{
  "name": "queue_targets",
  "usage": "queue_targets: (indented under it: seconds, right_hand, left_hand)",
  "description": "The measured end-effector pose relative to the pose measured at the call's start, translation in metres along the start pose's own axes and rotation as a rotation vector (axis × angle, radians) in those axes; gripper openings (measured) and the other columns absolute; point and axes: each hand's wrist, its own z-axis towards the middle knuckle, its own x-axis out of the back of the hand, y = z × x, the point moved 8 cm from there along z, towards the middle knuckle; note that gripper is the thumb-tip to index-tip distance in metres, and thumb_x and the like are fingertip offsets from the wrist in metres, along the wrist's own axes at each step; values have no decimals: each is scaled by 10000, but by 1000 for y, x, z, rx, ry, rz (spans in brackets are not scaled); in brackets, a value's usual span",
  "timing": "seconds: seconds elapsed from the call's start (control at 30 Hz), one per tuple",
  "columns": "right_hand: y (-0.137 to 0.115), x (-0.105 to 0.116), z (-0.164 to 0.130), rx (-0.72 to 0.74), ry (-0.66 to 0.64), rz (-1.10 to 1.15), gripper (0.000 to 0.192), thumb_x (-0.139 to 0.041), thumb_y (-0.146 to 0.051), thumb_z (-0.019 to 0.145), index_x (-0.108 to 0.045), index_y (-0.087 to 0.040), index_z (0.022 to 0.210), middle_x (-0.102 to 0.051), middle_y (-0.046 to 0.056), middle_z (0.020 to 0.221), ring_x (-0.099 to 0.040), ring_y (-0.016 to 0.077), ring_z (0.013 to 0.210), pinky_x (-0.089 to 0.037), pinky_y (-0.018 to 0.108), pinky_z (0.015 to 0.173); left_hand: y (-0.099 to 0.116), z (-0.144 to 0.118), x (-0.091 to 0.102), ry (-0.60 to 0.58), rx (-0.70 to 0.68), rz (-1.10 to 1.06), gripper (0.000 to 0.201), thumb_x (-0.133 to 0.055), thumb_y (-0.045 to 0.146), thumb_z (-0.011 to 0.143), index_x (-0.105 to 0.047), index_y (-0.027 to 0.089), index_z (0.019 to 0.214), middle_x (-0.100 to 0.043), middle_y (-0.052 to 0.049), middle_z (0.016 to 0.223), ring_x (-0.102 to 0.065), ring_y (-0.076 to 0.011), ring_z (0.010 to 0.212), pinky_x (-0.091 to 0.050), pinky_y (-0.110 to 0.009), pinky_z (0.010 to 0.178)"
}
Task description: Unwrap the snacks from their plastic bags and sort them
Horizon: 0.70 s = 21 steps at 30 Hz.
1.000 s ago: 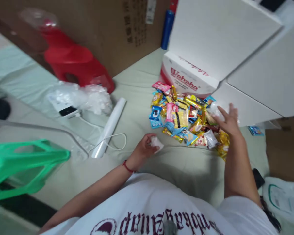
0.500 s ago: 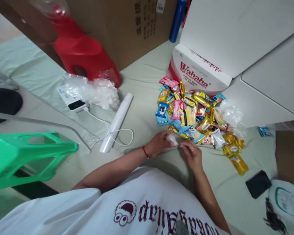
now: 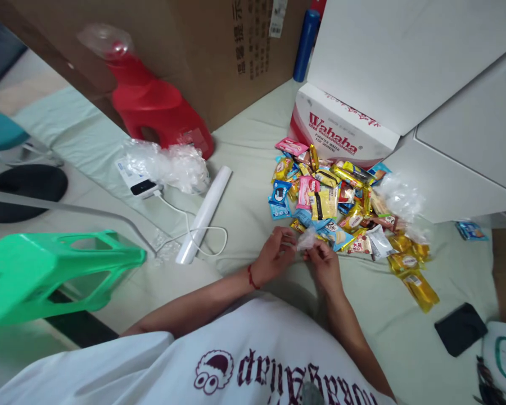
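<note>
A small crumpled clear plastic bag (image 3: 307, 239) is between my two hands, just in front of a pile of wrapped snacks (image 3: 324, 203). My right hand (image 3: 325, 264) pinches the bag's near edge between thumb and fingers. Loosely curled and slightly apart, the fingers of my left hand (image 3: 277, 251) are beside the bag's left side; I cannot tell whether they touch it. The pile mixes yellow, blue, pink and white packets, the closest lying right behind my hands.
Behind the snacks stands a Wahaha carton (image 3: 337, 126). More clear plastic (image 3: 402, 197) lies right of the pile. To the left are a white roll (image 3: 204, 215), a cabled white device (image 3: 145, 188), a red jug (image 3: 156, 104) and a green stool (image 3: 46, 275). A black pouch (image 3: 460, 329) lies at right.
The plastic bag has passed from my left hand's fingers to my right hand and looks more spread out. My left fingers have loosened. The view has shifted slightly.
</note>
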Motion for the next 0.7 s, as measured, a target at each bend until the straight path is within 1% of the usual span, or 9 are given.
queue_targets:
  seconds: [0.07, 0.17, 0.27, 0.37, 0.43, 0.53, 0.57, 0.63, 0.7]
  right_hand:
    - [-6, 5, -2, 87, -50, -126, 226, -681, -444, 885, -735, -231, 939, -673, 3, 789, -567, 170, 704, -468, 295, 689]
    - [-8, 14, -8, 131, -98, -194, 195, -673, -417, 900, -736, -234, 923, -661, 7, 802, -554, 169, 730, -445, 288, 697]
    - [1, 35, -13, 26, -29, -16, 233, -691, -457, 888, -681, -230, 835, -619, -11, 712, -537, 153, 677, -449, 276, 670]
    - [18, 53, -17, -126, 28, 211, 330, -795, -510, 788, -641, -218, 803, -643, 1, 730, -575, 149, 668, -487, 269, 646]
    - [26, 60, -20, -210, 54, 321, 423, -818, -586, 752, -642, -226, 890, -701, 29, 847, -638, 169, 725, -535, 282, 643]
    - [29, 63, -20, -265, 84, 399, 617, -686, -787, 780, -611, -264, 1098, -736, 64, 1042, -712, 220, 850, -596, 328, 629]
    - [28, 63, -18, -272, 99, 374, 674, -661, -819, 775, -592, -271, 1162, -737, 64, 1048, -721, 227, 850, -599, 328, 602]
    - [25, 63, -12, -252, 169, 237, 741, -704, -800, 752, -567, -268, 1250, -730, 37, 948, -717, 214, 760, -570, 290, 525]
    - [18, 63, -5, -192, 249, 66, 722, -777, -719, 734, -590, -244, 1244, -696, -6, 797, -669, 176, 624, -521, 250, 471]
  left_hand:
    - [-5, 6, -1, -56, 64, 25, 230, -609, 393, 943, -659, 173, 989, -618, -59, 954, -608, -171, 846, -486, -278, 721]
    - [-16, 14, -5, -117, 154, -53, 341, -649, 482, 907, -652, 160, 795, -573, -7, 760, -521, -136, 719, -413, -267, 686]
    - [-36, 17, -3, -51, 318, -277, 437, -700, 591, 833, -594, 170, 783, -521, 35, 685, -465, -114, 652, -381, -249, 642]
    - [-46, 14, -3, -8, 425, -420, 511, -757, 652, 759, -560, 181, 790, -546, 31, 729, -487, -115, 668, -405, -244, 642]
    - [-41, 12, -3, -26, 402, -441, 511, -761, 651, 773, -559, 182, 806, -600, -3, 826, -542, -135, 752, -450, -258, 698]
    - [-23, 10, -8, -114, 291, -420, 476, -709, 634, 849, -559, 184, 817, -638, -50, 940, -591, -169, 879, -487, -289, 782]
    - [-18, 9, -11, -148, 258, -402, 460, -687, 622, 874, -562, 183, 817, -641, -57, 950, -595, -174, 896, -490, -293, 794]
    - [-16, 9, -16, -173, 219, -336, 412, -683, 573, 893, -568, 183, 831, -636, -52, 932, -592, -164, 868, -483, -285, 783]
    - [-23, 10, -16, -95, 225, -228, 349, -725, 498, 864, -580, 184, 916, -629, -37, 953, -569, -131, 774, -465, -261, 721]
